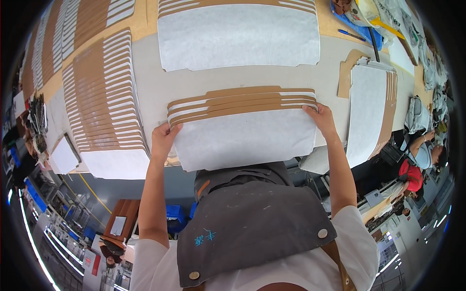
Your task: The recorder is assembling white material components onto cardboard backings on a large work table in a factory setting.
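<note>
A fanned stack of white-faced cardboard sheets (245, 138) lies before me at the table's front edge, its brown strips stepped along the far side. My left hand (165, 139) grips the stack's left end, thumb on top and fingers underneath or behind, partly hidden. At the right end, my right hand (321, 121) pinches the far corner with its thumb over the white face. Just beyond lies a second stack of the same sheets (238, 39), touched by neither hand.
On the left, a long overlapping row of brown and white sheets (99, 97) covers the table. A further stack (366, 106) lies at right. A blue tray (371, 36) with bags and a blue pen (351, 35) are at the far right. Another person (422, 150) sits beyond the right side.
</note>
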### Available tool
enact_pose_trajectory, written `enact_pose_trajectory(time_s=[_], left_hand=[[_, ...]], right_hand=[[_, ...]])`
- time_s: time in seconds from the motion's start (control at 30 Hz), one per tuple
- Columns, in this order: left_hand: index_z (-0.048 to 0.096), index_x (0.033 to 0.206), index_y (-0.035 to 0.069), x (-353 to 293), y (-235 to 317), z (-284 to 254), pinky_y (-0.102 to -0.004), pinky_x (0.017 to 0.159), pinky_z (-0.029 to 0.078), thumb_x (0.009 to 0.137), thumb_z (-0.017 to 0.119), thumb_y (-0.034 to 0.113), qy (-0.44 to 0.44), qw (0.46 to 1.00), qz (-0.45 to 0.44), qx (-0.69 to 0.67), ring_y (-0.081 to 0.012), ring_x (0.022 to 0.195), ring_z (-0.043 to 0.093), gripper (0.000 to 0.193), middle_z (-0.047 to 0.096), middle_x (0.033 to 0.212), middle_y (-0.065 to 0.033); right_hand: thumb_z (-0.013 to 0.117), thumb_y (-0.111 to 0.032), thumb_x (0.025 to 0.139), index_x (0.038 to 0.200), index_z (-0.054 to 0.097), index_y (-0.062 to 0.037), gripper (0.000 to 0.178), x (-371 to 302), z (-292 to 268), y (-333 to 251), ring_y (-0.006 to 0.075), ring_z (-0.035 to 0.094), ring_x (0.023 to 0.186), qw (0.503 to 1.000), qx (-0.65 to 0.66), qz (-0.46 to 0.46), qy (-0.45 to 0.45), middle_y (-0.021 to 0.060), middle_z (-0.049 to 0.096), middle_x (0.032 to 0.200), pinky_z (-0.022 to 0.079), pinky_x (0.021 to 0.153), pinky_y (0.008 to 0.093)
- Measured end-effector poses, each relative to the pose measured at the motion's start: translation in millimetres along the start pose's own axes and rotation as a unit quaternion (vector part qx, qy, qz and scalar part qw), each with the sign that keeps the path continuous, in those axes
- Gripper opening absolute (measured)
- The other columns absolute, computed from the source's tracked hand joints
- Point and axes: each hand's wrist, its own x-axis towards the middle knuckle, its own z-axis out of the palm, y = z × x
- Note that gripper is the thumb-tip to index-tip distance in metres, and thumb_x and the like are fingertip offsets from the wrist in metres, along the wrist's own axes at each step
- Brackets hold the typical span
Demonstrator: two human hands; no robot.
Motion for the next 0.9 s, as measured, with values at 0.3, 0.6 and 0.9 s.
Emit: enact_pose_trajectory(time_s=[0.3,0.6,0.9], left_hand=[[0.065,0.081,-0.001,-0.2,-5.9,3.8,-0.0223,0.047,0.029,0.082,0.066,0.021,0.021,0.994,-0.021,-0.104,-0.0030,0.055,0.036,0.022,0.047,0.060,0.0054],[0.061,0.074,-0.003,-2.9,16.9,8.9,-0.0280,0.045,0.032,0.079,0.068,0.024,0.096,0.984,0.036,0.143,-0.0112,0.045,0.036,0.028,0.043,0.046,-0.0023],[0.055,0.106,0.001,22.8,39.4,17.8,-0.0352,0.072,0.046,0.070,0.071,0.007,0.204,0.869,0.357,0.275,-0.0266,0.086,0.054,0.040,0.056,0.092,-0.0136]], right_hand=[[0.069,-0.031,0.077,0.092,0.067,0.0001,0.034,-0.6,4.6,0.8,0.0086,0.055,0.060,0.999,0.010,-0.016,0.043,0.0060,0.064,0.068,0.045,0.058,0.0260],[0.069,-0.042,0.073,0.077,0.066,-0.0035,0.039,-8.2,3.2,-22.0,0.0332,0.057,0.056,0.968,-0.207,-0.078,0.119,0.0159,0.059,0.058,0.047,0.057,0.0385],[0.073,-0.006,0.067,0.109,0.051,-0.0050,0.047,-1.3,8.5,-36.8,0.0284,0.055,0.093,0.921,-0.201,-0.276,0.189,0.0123,0.051,0.104,0.049,0.069,0.0378]])
